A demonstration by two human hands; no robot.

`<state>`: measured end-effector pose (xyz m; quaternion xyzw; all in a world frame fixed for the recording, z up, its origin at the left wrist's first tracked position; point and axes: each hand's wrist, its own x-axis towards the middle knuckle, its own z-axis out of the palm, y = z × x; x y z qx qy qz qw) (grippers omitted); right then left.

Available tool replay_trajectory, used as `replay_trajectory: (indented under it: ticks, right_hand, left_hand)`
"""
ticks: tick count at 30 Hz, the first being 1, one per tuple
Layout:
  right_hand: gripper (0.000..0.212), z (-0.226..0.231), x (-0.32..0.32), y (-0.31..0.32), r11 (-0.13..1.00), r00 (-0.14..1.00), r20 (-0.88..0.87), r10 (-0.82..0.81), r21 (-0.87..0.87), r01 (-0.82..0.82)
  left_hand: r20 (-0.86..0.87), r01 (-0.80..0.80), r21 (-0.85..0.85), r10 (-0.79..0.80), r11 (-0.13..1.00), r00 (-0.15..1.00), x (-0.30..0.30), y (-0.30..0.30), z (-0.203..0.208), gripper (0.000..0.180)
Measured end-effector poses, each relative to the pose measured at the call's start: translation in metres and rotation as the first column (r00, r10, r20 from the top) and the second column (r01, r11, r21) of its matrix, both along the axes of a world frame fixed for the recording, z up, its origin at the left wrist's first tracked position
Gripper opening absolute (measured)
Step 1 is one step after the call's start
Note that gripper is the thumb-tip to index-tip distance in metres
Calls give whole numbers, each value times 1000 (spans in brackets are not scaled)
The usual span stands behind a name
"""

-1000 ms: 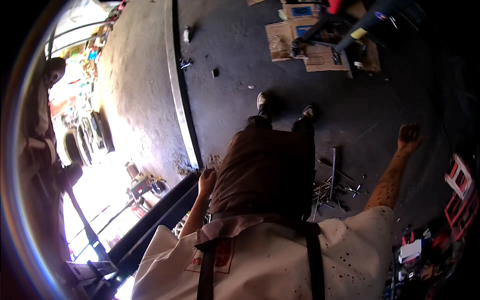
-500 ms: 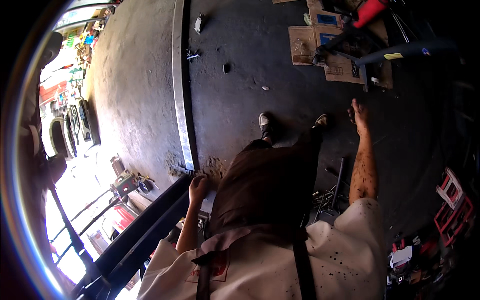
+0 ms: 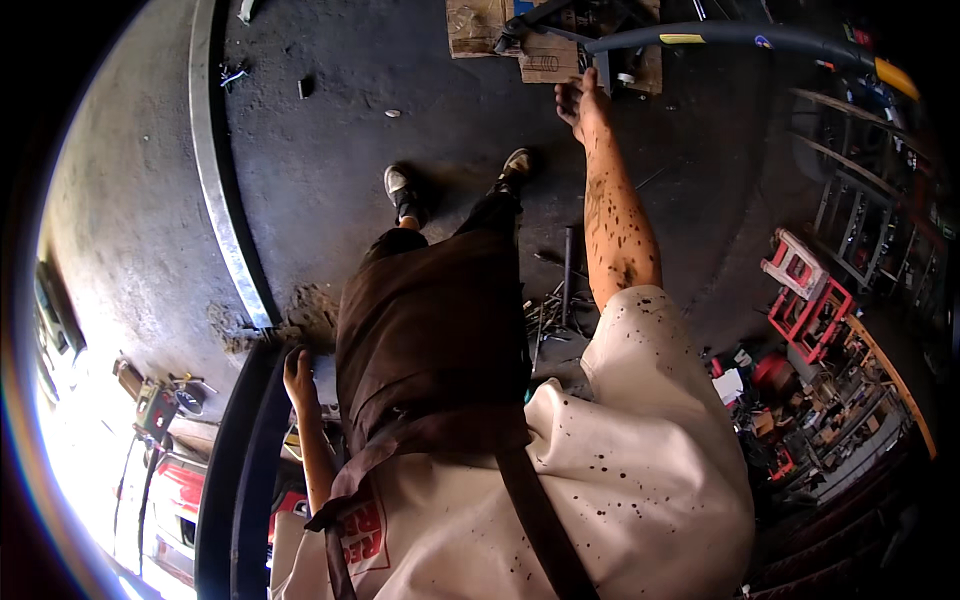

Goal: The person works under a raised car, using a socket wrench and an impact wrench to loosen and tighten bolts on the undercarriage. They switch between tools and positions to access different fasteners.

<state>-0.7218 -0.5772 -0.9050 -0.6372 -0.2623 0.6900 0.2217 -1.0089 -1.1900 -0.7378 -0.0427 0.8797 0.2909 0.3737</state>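
My right hand point(image 3: 583, 105) reaches forward over the dark floor. Its dirty fingers are loosely bent and apart, with nothing seen in them. Just beyond the fingertips is a metal stand leg point(image 3: 602, 76) under a long grey-blue curved bar point(image 3: 660, 36); whether they touch I cannot tell. Dark spots cover my right forearm. My left hand point(image 3: 299, 375) hangs low beside my brown apron point(image 3: 430, 330), close to a black steel post point(image 3: 240, 450). Its fingers are loosely extended and hold nothing visible.
Flattened cardboard point(image 3: 548, 60) lies under the stand. A metal strip point(image 3: 222, 180) crosses the floor at left. Loose rods and tools point(image 3: 545, 315) lie by my right side. Red and white frames point(image 3: 808, 295) and piled parts point(image 3: 800, 410) are at right, with a rack point(image 3: 860, 210) beyond.
My view has swung to the right. My right arm has stretched farther forward, and its hand is now by the stand. My left hand still hangs near the post.
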Motion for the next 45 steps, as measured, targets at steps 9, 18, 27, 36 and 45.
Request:
replay_trajectory:
  ticks: [9, 18, 27, 36, 45]
  right_hand:
    - [48, 60, -103, 82, 965, 909, -355, -220, 57, 256]
    - [46, 146, -185, 101, 947, 960, -273, -60, 289, 142]
    - [38, 157, -223, 88, 879, 966, -239, 98, 476, 28]
    - [55, 87, -144, 18, 712, 821, 256, 510, 411, -570]
    - [61, -11, 34, -107, 357, 234, 609, 758, -87, -930]
  left_hand:
    - [54, 98, 115, -105, 988, 993, -1, 65, 2, 31]
    - [-81, 290, 198, -280, 936, 957, -4, 145, 53, 31]
    - [-18, 336, 444, -367, 831, 930, 3, 221, 124, 25]
    - [-826, 955, 296, -499, 16, 264, 14, 351, 304, 29]
    - [-465, 768, -527, -632, -365, -619, -13, 326, 359, 49]
